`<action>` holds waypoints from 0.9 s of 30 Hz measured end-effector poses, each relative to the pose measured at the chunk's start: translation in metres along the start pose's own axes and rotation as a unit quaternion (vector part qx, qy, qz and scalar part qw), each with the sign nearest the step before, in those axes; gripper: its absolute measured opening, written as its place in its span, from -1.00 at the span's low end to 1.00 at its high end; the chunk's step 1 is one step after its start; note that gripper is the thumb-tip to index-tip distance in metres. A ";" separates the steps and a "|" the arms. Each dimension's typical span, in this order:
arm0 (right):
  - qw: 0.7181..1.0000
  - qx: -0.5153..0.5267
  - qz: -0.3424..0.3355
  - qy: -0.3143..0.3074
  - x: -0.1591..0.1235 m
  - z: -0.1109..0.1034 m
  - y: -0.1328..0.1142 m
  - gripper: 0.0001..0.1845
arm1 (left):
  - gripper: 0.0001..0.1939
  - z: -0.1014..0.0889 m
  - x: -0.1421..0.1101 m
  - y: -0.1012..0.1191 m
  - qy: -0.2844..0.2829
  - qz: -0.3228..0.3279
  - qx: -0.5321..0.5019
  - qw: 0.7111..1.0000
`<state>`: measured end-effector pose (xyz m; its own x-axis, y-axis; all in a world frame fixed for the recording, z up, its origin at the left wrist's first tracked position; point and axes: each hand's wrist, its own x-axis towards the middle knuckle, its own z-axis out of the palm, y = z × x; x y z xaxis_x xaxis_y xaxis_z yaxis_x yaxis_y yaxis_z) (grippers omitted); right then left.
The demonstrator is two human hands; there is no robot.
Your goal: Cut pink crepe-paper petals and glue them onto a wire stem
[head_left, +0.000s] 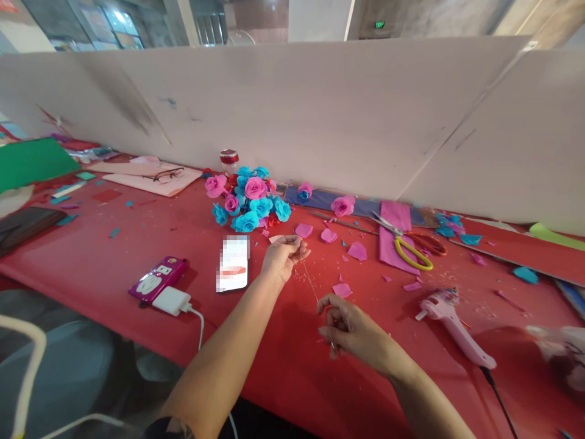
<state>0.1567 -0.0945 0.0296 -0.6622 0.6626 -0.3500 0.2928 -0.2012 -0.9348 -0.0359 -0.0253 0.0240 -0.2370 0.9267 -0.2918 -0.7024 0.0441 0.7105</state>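
the left hand point(284, 256) is pinching a thin strand point(311, 281), the right hand point(350, 329) is loosely holding its nearer end, so hard tugging may be risking a slip.

Red table point(286, 360) is carrying everything below; toward the left end, a green sheet point(36, 163), pale pink sheets point(159, 187) and a dark flat item point(27, 228) are lying; nearer the front edge, a magenta case point(158, 277) is resting, with a white plug block point(172, 300) touching it; to their right, a phone point(234, 265) is lying screen up; behind it, blue and pink paper flowers point(256, 189) are clustering; pink paper petals point(357, 250) are lying loose mid-table; beyond, scissors point(399, 233) are overlapping a magenta strip point(395, 214); at right, a pink glue gun point(461, 332) is resting; small scraps are dotting the surface.
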 end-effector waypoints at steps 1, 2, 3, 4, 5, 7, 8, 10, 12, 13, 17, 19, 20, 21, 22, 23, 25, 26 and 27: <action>1.000 0.002 -0.003 -0.001 0.000 0.000 0.000 -0.79 | -0.86 0.000 0.000 0.000 0.002 0.006 -0.003 1.000; 1.000 0.004 -0.006 -0.003 0.000 0.000 0.000 -0.79 | -0.85 0.000 0.000 -0.001 0.003 0.010 -0.005 1.000; 1.000 0.005 -0.009 -0.002 0.000 0.000 -0.001 -0.79 | -0.85 0.000 0.000 -0.001 0.005 0.012 -0.007 1.000; 1.000 0.007 -0.011 -0.002 0.000 0.000 -0.002 -0.78 | -0.86 0.000 0.001 0.000 0.006 0.013 -0.008 1.000; 1.000 0.010 -0.012 -0.001 -0.001 0.000 -0.003 -0.78 | -0.86 0.000 0.001 0.000 0.003 0.011 -0.008 1.000; 1.000 0.012 -0.007 0.003 -0.002 -0.001 -0.005 -0.78 | -0.87 0.000 0.001 0.001 -0.011 0.002 -0.001 1.000; 1.000 0.008 -0.005 0.009 -0.002 -0.002 -0.006 -0.78 | -0.87 0.000 0.001 0.002 -0.017 -0.001 0.002 1.000; 1.000 -0.012 -0.010 0.020 -0.002 -0.003 -0.006 -0.80 | -0.88 0.000 0.002 0.003 -0.017 0.001 0.004 1.000; 0.999 -0.028 -0.021 0.021 -0.002 -0.004 -0.004 -0.81 | -0.87 0.000 0.003 0.003 -0.004 0.005 -0.003 1.000; 0.999 -0.028 -0.027 0.020 -0.003 -0.004 -0.004 -0.81 | -0.86 0.000 0.003 0.004 0.001 0.004 -0.007 1.000; 0.998 -0.001 -0.040 0.050 -0.003 -0.006 -0.007 -0.83 | -0.92 0.002 -0.002 0.004 -0.027 0.020 -0.011 0.999; 0.995 0.018 -0.042 0.084 -0.002 -0.007 -0.010 -0.83 | -0.85 0.005 -0.007 0.001 -0.087 0.013 0.042 0.995; 0.993 0.031 -0.045 0.101 -0.002 -0.008 -0.011 -0.82 | -0.81 0.006 -0.010 -0.002 -0.123 -0.004 0.088 0.989; 0.991 0.046 -0.052 0.118 0.000 -0.008 -0.012 -0.81 | -0.79 0.008 -0.014 -0.005 -0.155 -0.025 0.137 0.978; 0.988 0.059 -0.059 0.134 0.001 -0.009 -0.012 -0.80 | -0.80 0.009 -0.017 -0.008 -0.177 -0.040 0.180 0.967; 0.985 0.067 -0.063 0.145 0.002 -0.009 -0.012 -0.81 | -0.83 0.011 -0.020 -0.010 -0.188 -0.047 0.210 0.958; 0.983 0.079 -0.061 0.154 0.005 -0.008 -0.010 -0.82 | -0.83 0.014 -0.025 -0.014 -0.184 -0.039 0.234 0.954; 0.982 0.085 -0.059 0.156 0.006 -0.007 -0.009 -0.83 | -0.83 0.015 -0.026 -0.015 -0.177 -0.031 0.236 0.955; 0.982 0.091 -0.058 0.157 0.008 -0.006 -0.007 -0.84 | -0.81 0.016 -0.028 -0.016 -0.172 -0.028 0.240 0.955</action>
<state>0.1540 -0.0834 0.0340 -0.4294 0.8729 -0.2316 0.0806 -0.2183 -0.9725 -0.0075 -0.0456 0.0312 0.0841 0.9819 -0.1698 -0.2990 0.1875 0.9357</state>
